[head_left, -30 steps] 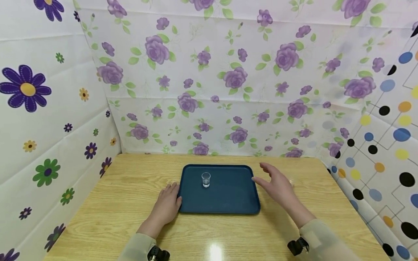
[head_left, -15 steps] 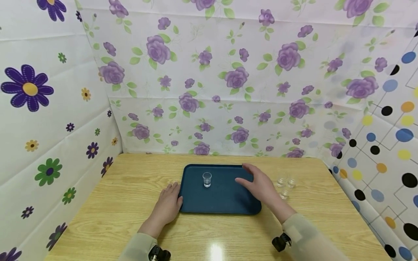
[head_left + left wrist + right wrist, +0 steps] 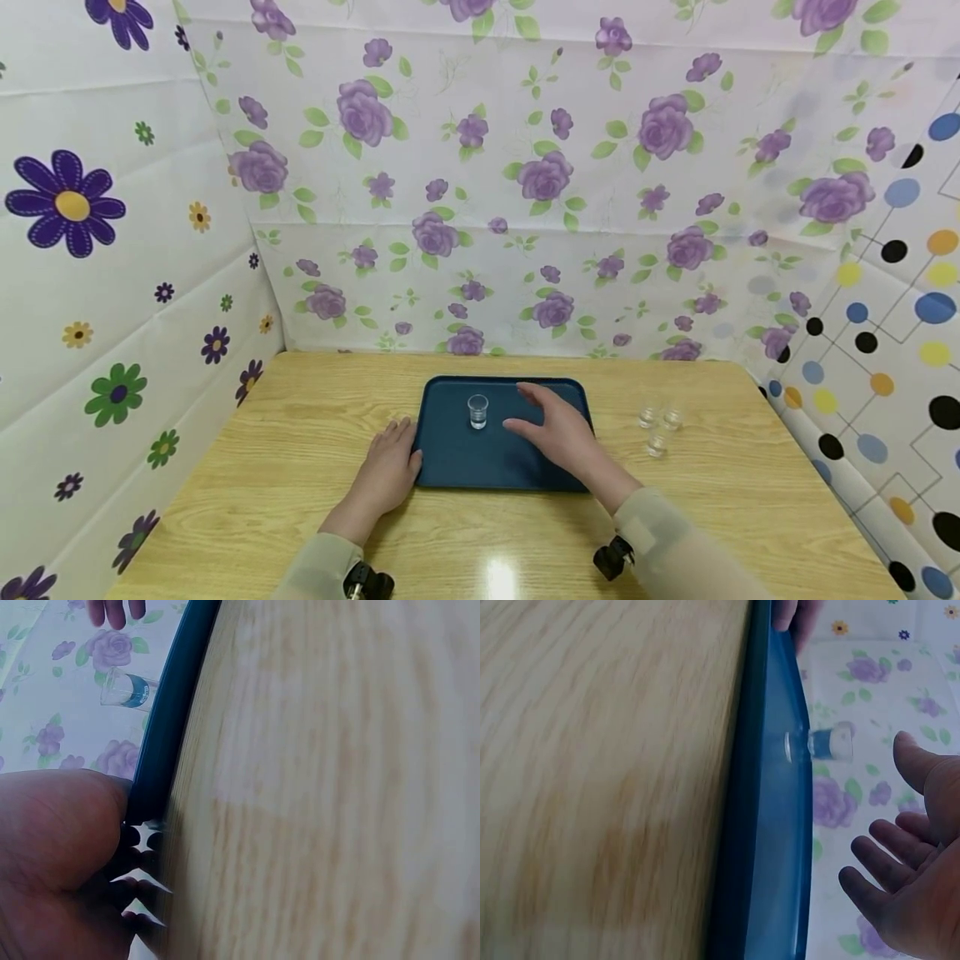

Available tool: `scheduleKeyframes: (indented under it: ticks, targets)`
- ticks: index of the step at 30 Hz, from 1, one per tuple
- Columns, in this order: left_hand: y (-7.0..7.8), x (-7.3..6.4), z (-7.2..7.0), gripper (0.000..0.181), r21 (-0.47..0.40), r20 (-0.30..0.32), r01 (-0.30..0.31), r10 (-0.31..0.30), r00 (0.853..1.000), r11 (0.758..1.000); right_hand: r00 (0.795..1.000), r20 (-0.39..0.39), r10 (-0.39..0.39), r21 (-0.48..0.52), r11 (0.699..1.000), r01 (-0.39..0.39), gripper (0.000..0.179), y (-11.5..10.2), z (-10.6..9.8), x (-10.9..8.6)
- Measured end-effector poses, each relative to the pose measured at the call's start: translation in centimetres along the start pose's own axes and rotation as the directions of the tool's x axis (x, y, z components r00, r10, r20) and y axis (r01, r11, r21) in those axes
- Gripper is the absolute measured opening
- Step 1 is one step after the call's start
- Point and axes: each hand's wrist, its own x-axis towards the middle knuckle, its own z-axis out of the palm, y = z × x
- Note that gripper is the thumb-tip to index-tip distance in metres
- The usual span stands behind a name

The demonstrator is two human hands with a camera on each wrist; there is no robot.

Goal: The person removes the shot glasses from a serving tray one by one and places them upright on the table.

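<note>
A small clear shot glass (image 3: 477, 412) stands upright on a dark blue tray (image 3: 465, 467), left of its middle. My left hand (image 3: 385, 471) lies on the table against the tray's left edge, fingers straight and thumb at the rim. Over the tray's right half hovers my right hand (image 3: 555, 429), thumb and fingers spread apart, holding nothing. A short gap separates it from the glass. In the right wrist view the glass (image 3: 831, 742) is left of my spread right hand (image 3: 915, 855). The left wrist view shows the glass (image 3: 127, 688) beyond the tray rim (image 3: 169, 712).
Several clear shot glasses (image 3: 657, 444) stand grouped on the wooden table (image 3: 720, 500), right of the tray. Behind the table hangs a flowered cloth (image 3: 480, 183). Patterned cloths also hang at the left (image 3: 112, 317) and right (image 3: 900, 333).
My right hand has moved left, from beyond the tray's right edge to over the tray, nearer the glass. The grouped glasses at the right have come into view. My left hand stays put.
</note>
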Motion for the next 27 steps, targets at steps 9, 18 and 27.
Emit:
scheduleKeyframes:
  ticks: [9, 18, 27]
  targets:
    - [0.0, 0.0, 0.1, 0.054, 0.003, -0.007, 0.004, -0.004, 1.000, 1.000, 1.000, 0.020, -0.013, 0.019, 1.000, 0.013, 0.075, -0.8, 1.8, 0.7]
    - [-0.1, 0.0, 0.1, 0.053, 0.015, -0.012, -0.006, 0.006, 1.000, 1.000, 0.999, 0.041, -0.015, 0.068, 0.998, 0.012, 0.075, -1.1, 3.3, 1.5]
    - [0.1, -0.1, -0.1, 0.054, 0.009, -0.011, -0.007, 0.007, 1.000, 1.000, 0.999, 0.039, 0.002, 0.077, 0.997, -0.005, 0.076, -1.7, 4.2, 2.1]
